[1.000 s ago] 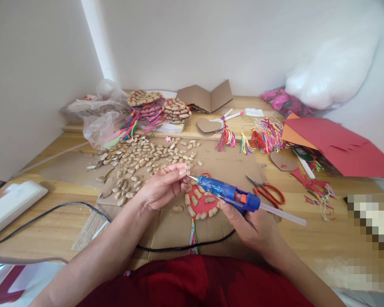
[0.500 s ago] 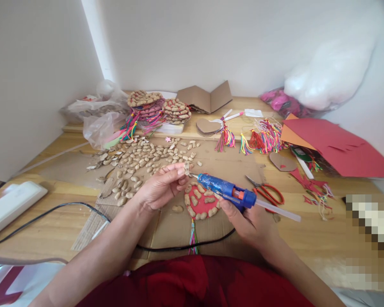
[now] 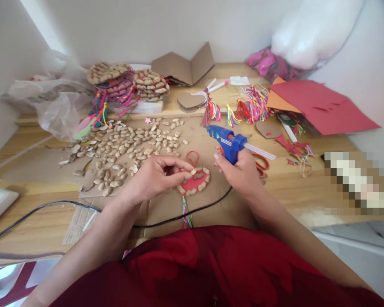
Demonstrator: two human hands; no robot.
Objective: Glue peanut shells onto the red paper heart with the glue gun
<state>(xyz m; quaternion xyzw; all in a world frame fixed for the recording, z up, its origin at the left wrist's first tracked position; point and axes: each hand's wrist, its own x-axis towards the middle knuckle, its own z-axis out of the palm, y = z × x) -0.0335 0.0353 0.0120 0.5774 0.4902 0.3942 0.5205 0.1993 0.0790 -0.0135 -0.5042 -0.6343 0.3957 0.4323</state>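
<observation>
My left hand (image 3: 161, 177) pinches a peanut shell (image 3: 193, 172) just over the upper part of a red heart-shaped piece (image 3: 192, 183). Peanut shells line the edge of that piece, which lies on cardboard with a red loop at its top and a colourful tassel (image 3: 186, 211) below. In my right hand (image 3: 238, 168) is a blue glue gun (image 3: 225, 140), lifted to the right of the heart, its nozzle pointing up and left. A clear glue stick sticks out of its back. My left fingers hide part of the heart.
Loose peanuts (image 3: 124, 140) spread over the cardboard at left. Finished peanut pieces (image 3: 150, 84) are stacked behind. Tassels (image 3: 254, 102), red paper (image 3: 323, 104) and red-handled scissors (image 3: 260, 162) lie at right. A black cord (image 3: 166, 221) crosses the front.
My left hand has lowered the peanut from the nozzle to the heart. My right hand has raised the glue gun away. The view has shifted, so the table sits higher in the picture.
</observation>
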